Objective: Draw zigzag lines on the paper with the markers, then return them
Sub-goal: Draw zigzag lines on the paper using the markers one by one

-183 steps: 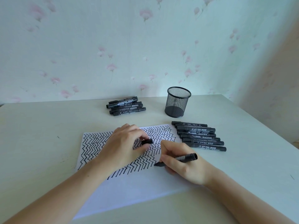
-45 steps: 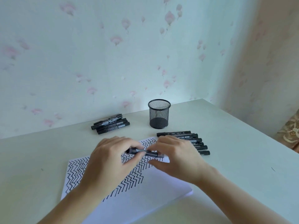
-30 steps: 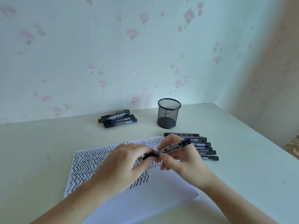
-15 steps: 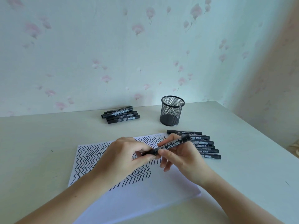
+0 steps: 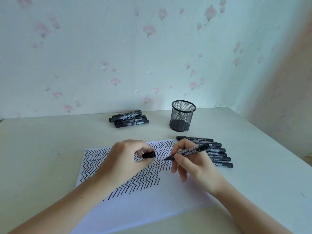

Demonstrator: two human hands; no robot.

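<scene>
A white paper [image 5: 152, 205] lies in front of me, its upper half filled with black zigzag lines. My right hand [image 5: 194, 168] grips a black marker [image 5: 189, 151], uncapped, its tip pointing left just above the paper. My left hand [image 5: 125, 161] pinches the marker's black cap [image 5: 148, 154] a short way left of the tip. A row of black markers [image 5: 217, 154] lies right of the paper, partly behind my right hand. A second pile of black markers [image 5: 129, 119] lies at the back of the table.
A black mesh pen cup [image 5: 183, 116] stands behind the paper, between the two groups of markers. The pale table [image 5: 42, 149] ends at a flowered wall behind and at an edge on the right.
Six seconds ago I was drawing with another marker; since then I held a capped marker in both hands. My left hand has now pulled the cap off, and the hands have come apart.
</scene>
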